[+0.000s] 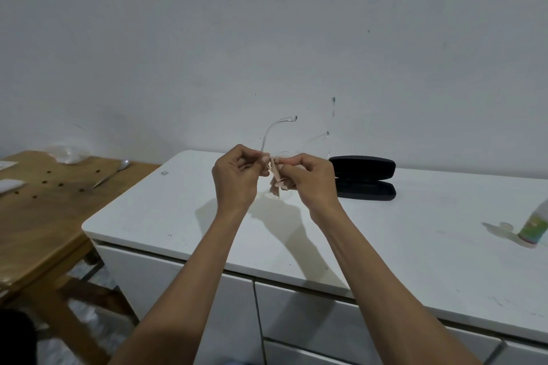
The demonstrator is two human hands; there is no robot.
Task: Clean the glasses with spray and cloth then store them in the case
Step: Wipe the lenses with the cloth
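I hold clear-framed glasses (275,127) up above the white cabinet top (415,216), their transparent temples pointing up and away. My left hand (237,175) pinches the frame at the left hinge. My right hand (311,178) presses a small pink cloth (275,178) against a lens, and the cloth hangs down between both hands. The black glasses case (364,176) lies open on the top just right of my right hand. The spray bottle (533,225), white with a green label, stands at the far right edge of view.
A wooden table (35,210) stands to the left, lower than the cabinet, carrying a spoon (112,175), a clear bag and paper pieces. A grey wall rises close behind. Cabinet drawers show below the front edge.
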